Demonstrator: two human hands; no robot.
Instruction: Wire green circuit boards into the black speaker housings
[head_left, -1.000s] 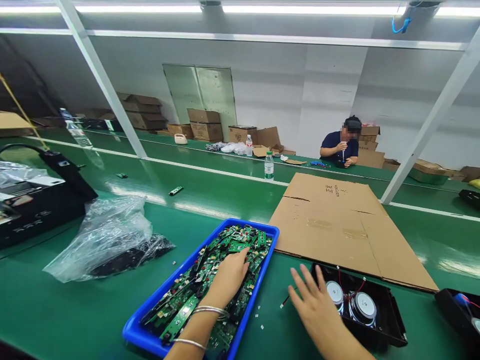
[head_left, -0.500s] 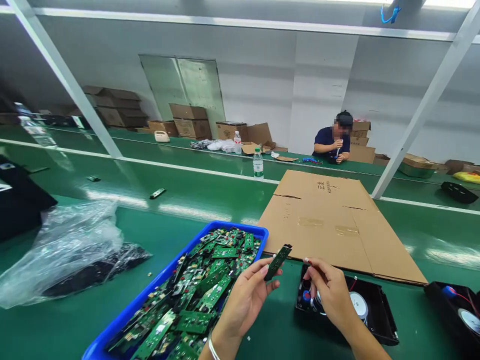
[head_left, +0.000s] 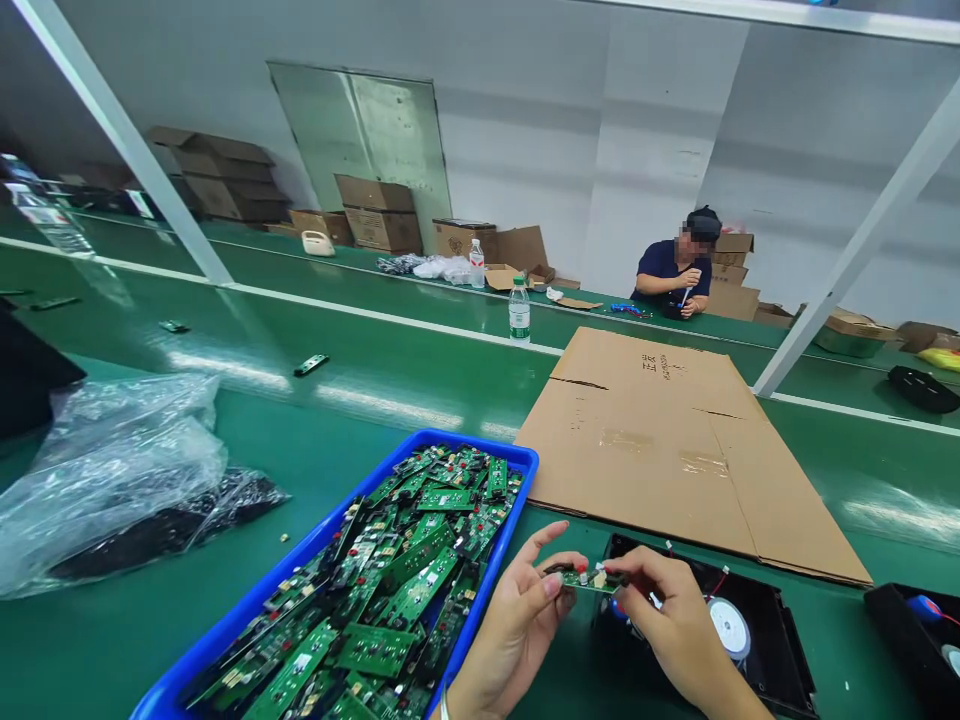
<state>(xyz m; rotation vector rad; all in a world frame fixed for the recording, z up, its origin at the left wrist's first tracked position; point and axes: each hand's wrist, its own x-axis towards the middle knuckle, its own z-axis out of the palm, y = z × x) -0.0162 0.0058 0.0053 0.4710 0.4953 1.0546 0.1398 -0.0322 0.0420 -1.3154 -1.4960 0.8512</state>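
Both grips pinch one small circuit board (head_left: 589,577) — left hand (head_left: 517,625), right hand (head_left: 671,625) — beside blue bin's rim (head_left: 517,520).

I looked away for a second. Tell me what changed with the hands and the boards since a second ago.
The left hand left the blue tray with one small circuit board. The right hand, spread open near the black speaker housing before, came in and now pinches the board's other end. The tray, flattened cardboard and plastic bag stayed in place.
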